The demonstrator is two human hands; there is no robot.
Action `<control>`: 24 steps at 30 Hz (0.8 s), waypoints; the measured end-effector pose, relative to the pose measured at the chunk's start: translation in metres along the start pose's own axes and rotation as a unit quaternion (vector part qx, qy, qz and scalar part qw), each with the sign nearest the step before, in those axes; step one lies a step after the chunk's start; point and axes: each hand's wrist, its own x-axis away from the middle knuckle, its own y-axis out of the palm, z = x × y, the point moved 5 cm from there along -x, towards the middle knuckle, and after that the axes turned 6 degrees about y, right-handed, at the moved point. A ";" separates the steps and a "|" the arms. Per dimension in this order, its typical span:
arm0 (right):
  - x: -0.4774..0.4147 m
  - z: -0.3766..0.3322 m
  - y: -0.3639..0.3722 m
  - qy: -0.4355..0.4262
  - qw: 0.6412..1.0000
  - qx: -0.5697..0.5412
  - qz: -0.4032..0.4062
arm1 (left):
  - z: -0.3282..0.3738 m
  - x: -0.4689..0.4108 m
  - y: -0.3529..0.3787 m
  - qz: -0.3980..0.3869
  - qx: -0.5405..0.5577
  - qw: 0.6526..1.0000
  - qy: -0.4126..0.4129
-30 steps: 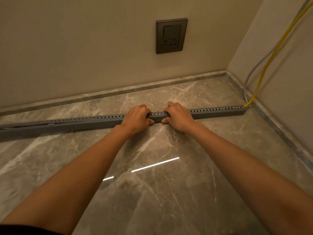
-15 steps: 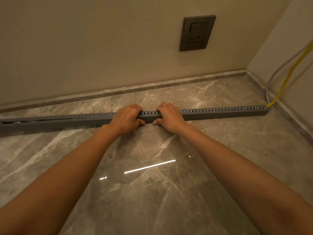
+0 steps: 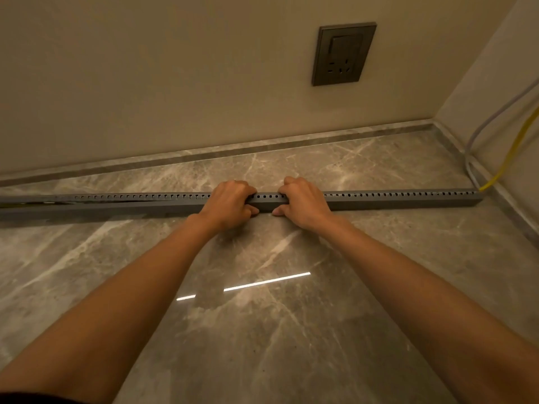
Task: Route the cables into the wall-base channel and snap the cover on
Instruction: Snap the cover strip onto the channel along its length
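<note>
Both hands have slid leftwards along the grey channel (image 3: 393,199), away from its corner end. The view has swung with them, so the socket (image 3: 344,53) now sits further right.

On the marble floor (image 3: 262,330), the channel lies parallel to the wall (image 3: 145,83) but apart from it, not yet at the wall base. The left hand (image 3: 230,204) and right hand (image 3: 303,202) sit close together near its middle. Their fingers curl over the slotted top edge and their thumbs press the near face, squeezing it.

I judge the cover (image 3: 116,205) is being pressed home section by section. From the hands to the corner it looks seated, but towards the left a dark gap shows along it, so that stretch appears unsnapped.

A yellow cable (image 3: 513,147) and a grey cable (image 3: 481,123) come down the side wall (image 3: 495,83), and the yellow one enters the right end. Whether the grey one goes in too is hard to make out. The channel's left end is cut off by the frame edge, and the fingertips are hidden behind the channel.
</note>
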 end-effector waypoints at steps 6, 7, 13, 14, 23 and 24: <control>-0.005 0.000 0.001 -0.010 0.999 -0.001 -0.035 | -0.006 0.001 -0.003 -0.021 0.048 0.998 -0.029; -0.006 -0.002 0.003 -0.012 0.999 0.000 -0.038 | -0.010 0.003 -0.005 -0.026 0.051 0.998 -0.033; -0.017 -0.033 0.015 -0.034 0.995 -0.063 -0.075 | -0.049 0.024 -0.023 -0.062 0.004 0.993 -0.098; -0.017 -0.041 0.017 -0.040 0.994 -0.064 -0.078 | -0.054 0.027 -0.024 -0.067 0.003 0.992 -0.103; -0.017 -0.059 0.023 -0.043 0.997 -0.056 -0.024 | -0.054 0.039 -0.018 0.002 -0.045 0.996 -0.074; -0.017 -0.061 0.023 -0.041 0.997 -0.056 -0.019 | -0.054 0.039 -0.018 0.005 -0.051 0.996 -0.071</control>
